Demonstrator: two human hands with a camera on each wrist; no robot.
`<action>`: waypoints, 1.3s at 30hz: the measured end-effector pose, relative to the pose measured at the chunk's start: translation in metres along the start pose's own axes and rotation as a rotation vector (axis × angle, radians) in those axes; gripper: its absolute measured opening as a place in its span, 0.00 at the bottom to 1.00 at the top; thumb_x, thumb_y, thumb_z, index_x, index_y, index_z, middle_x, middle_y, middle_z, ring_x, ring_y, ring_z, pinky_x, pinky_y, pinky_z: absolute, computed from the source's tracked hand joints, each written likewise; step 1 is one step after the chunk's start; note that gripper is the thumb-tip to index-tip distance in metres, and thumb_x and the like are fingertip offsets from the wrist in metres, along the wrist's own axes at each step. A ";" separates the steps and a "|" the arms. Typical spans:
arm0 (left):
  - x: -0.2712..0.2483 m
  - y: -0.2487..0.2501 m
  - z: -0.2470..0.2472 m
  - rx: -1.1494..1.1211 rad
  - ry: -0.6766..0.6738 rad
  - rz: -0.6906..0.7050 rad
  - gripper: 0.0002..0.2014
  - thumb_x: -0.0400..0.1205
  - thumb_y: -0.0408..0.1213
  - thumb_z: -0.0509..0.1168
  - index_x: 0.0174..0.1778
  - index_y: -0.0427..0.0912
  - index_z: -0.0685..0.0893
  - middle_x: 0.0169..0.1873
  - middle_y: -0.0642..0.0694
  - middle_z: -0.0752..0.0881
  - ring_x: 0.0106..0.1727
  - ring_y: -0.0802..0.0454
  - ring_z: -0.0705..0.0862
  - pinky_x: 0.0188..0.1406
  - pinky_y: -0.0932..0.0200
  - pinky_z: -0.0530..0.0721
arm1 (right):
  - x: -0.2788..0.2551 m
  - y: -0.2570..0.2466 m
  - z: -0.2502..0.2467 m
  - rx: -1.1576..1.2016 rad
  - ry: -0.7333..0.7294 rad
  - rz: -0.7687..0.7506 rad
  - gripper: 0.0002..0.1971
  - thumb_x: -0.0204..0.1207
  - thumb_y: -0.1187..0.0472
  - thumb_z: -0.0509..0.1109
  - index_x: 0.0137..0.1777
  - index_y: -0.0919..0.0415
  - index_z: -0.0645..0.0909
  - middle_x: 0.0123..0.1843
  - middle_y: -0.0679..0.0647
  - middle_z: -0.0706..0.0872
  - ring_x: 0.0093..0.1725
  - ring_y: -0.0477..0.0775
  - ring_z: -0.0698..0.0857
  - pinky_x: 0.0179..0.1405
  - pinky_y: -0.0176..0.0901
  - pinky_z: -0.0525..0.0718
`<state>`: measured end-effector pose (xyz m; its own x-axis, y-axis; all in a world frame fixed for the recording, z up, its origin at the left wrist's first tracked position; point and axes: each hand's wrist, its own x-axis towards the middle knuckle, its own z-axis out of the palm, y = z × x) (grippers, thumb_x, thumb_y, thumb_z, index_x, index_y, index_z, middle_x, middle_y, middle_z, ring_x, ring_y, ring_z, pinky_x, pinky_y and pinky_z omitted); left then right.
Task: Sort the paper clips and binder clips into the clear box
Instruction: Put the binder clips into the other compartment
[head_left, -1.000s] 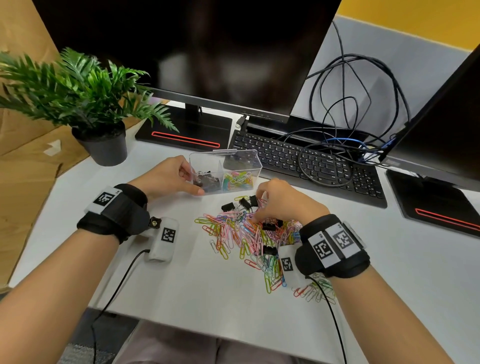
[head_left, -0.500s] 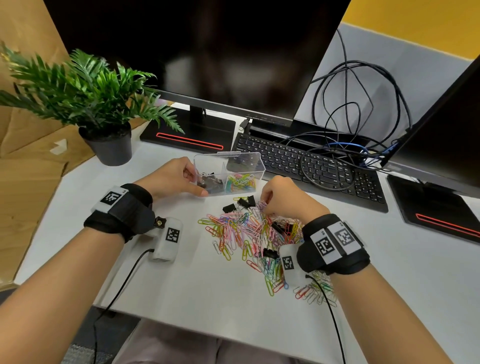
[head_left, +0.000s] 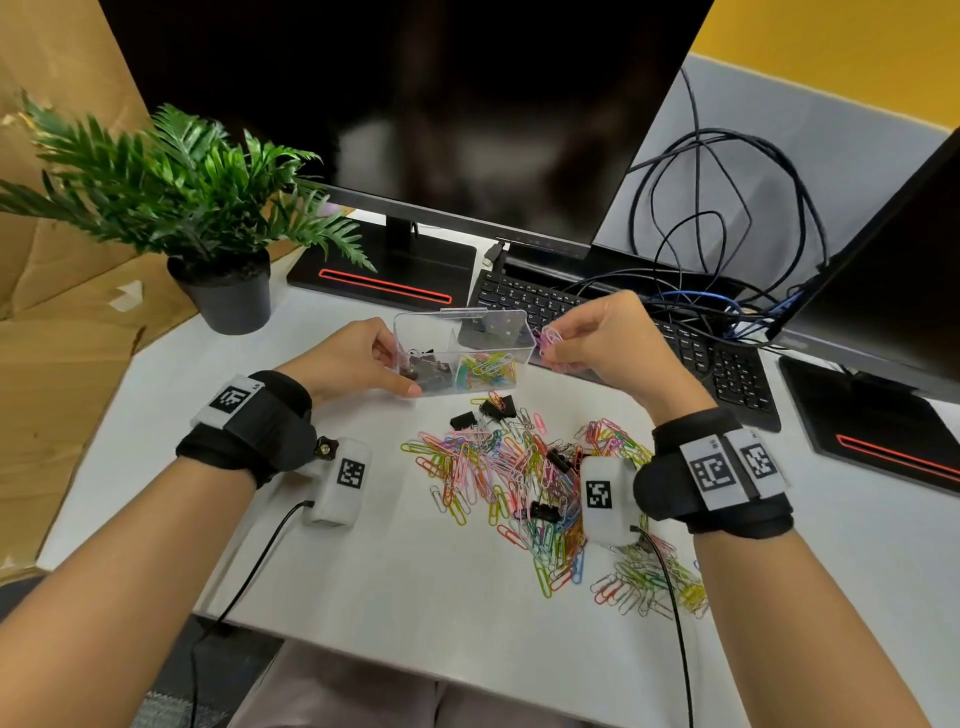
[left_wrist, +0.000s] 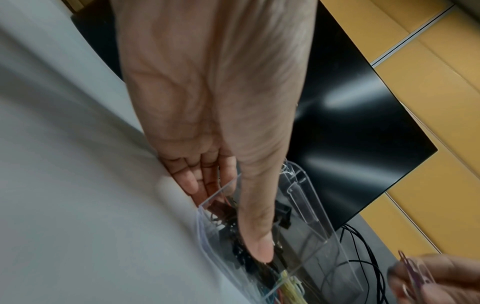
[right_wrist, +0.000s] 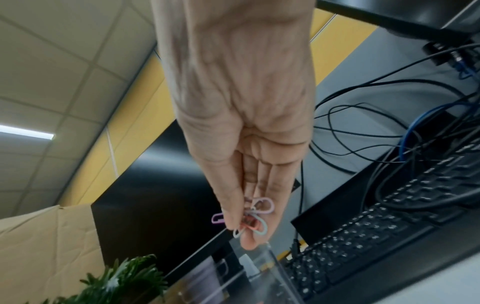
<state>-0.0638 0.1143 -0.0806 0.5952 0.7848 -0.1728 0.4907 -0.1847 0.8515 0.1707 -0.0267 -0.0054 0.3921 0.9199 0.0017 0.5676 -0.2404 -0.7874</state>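
Observation:
A clear box with a divider stands on the white desk; black binder clips fill its left half and coloured paper clips its right half. My left hand holds the box's left end, thumb along the front wall, fingers behind the corner. My right hand is raised just right of the box and pinches a few pastel paper clips between thumb and fingers. A spread pile of coloured paper clips with a few black binder clips lies in front of the box.
A potted plant stands at the left. Behind the box are a monitor base, a keyboard and tangled cables. A second monitor base is at the right. Bare desk lies near the front edge.
My right hand has lifted off the pile with paper clips pinched in it and moved up to the right end of the box. The left hand has stayed on the box.

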 end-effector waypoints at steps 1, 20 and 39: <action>0.000 0.000 0.000 -0.001 0.000 0.000 0.27 0.65 0.33 0.83 0.56 0.33 0.79 0.34 0.51 0.77 0.34 0.56 0.75 0.33 0.66 0.72 | 0.003 -0.003 0.001 0.000 0.012 -0.020 0.06 0.65 0.72 0.80 0.39 0.63 0.90 0.36 0.66 0.90 0.40 0.69 0.90 0.47 0.62 0.90; -0.001 0.001 -0.001 0.014 -0.016 0.015 0.24 0.65 0.34 0.83 0.51 0.37 0.79 0.35 0.52 0.78 0.35 0.57 0.75 0.32 0.68 0.72 | 0.031 -0.034 0.051 -0.368 -0.102 -0.250 0.08 0.74 0.69 0.75 0.51 0.66 0.90 0.50 0.59 0.91 0.50 0.54 0.86 0.52 0.39 0.82; 0.001 -0.003 -0.001 -0.021 -0.014 0.020 0.22 0.64 0.32 0.83 0.45 0.40 0.77 0.33 0.52 0.77 0.33 0.57 0.74 0.33 0.64 0.71 | -0.004 -0.044 0.036 -0.392 -0.139 -0.215 0.09 0.72 0.72 0.67 0.35 0.66 0.88 0.26 0.43 0.81 0.23 0.40 0.78 0.18 0.27 0.74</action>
<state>-0.0653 0.1158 -0.0826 0.6139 0.7724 -0.1628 0.4652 -0.1874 0.8651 0.1179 -0.0085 0.0073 0.1497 0.9881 0.0357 0.8666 -0.1137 -0.4859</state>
